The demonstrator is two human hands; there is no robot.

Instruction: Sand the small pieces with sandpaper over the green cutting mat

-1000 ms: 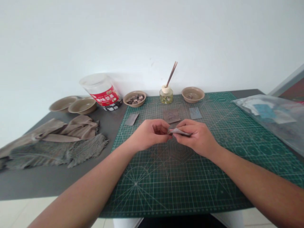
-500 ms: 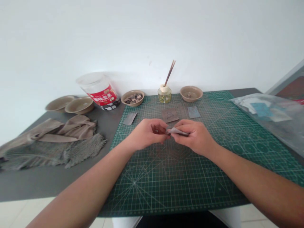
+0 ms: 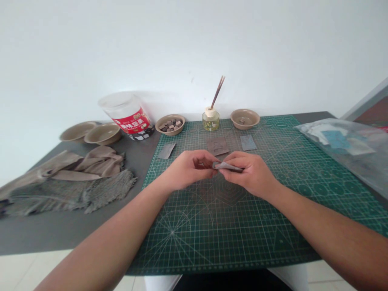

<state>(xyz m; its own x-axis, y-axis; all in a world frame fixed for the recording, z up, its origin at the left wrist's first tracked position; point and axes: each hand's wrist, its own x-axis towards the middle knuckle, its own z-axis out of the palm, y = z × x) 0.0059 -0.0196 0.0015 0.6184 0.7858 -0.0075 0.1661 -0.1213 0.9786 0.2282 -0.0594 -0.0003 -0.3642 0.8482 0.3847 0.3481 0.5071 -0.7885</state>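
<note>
A small grey folded piece [image 3: 228,166], like sandpaper or cloth, is pinched between the thumb and fingers of my right hand [image 3: 253,171]. My left hand [image 3: 192,167] has its thumb and fingertips closed at the left end of that piece. Both hands are above the green cutting mat [image 3: 212,230]. Just beyond them lie a brown square [image 3: 217,146] with a dark mark, a blue-grey square [image 3: 248,142] and a grey square [image 3: 167,150].
Behind are a bowl of small blocks [image 3: 171,125], a reed diffuser [image 3: 210,120] and a bowl [image 3: 245,119] holding something small. Two bowls [image 3: 103,134], a red-labelled tub [image 3: 130,121] and crumpled cloths [image 3: 91,178] are left. A plastic bag [image 3: 348,145] is right.
Both hands keep their hold in nearly the same place. A bit more of the folded piece's left end shows at my left fingertips. The view has shifted slightly.
</note>
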